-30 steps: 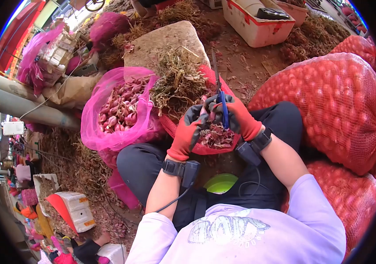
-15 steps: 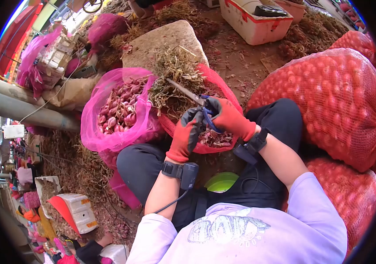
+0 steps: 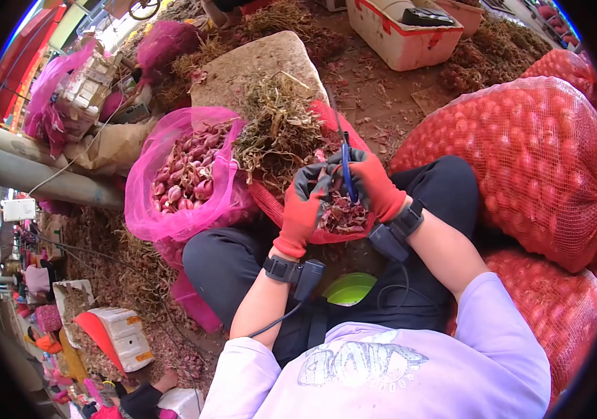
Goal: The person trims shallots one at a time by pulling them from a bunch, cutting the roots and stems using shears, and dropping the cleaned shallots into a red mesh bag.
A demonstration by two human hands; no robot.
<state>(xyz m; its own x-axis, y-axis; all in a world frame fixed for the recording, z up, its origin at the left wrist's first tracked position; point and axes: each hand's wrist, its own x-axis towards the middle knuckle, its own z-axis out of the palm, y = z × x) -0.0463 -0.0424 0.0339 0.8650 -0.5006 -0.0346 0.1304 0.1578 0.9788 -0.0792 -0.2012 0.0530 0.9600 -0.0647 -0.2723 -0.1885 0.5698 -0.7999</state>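
Observation:
My right hand [image 3: 374, 183], in a red and grey work glove, is closed round the blue handles of a pair of scissors [image 3: 347, 167]. The blades now point up and away from me. Close beside it, my gloved left hand [image 3: 304, 208] has its fingers pinched together; what lies between them is hidden. Both hands are over a red mesh bag [image 3: 270, 202] with dry shallot skins [image 3: 344, 216] in it. A heap of dried stalks [image 3: 277, 129] lies just beyond. Left of my hands, a pink mesh bag [image 3: 141, 199] stands open, with shallots [image 3: 185, 171] inside.
Large red net sacks full of shallots [image 3: 501, 164] stand at my right. A foam slab [image 3: 256, 66] and a white foam box [image 3: 410, 42] lie ahead. A green bowl [image 3: 351, 288] sits between my legs. A grey pipe [image 3: 47, 178] runs at the left.
The scissors have swung from pointing left to pointing up and away from me. My left hand has shifted slightly right and turned, staying close to the right hand.

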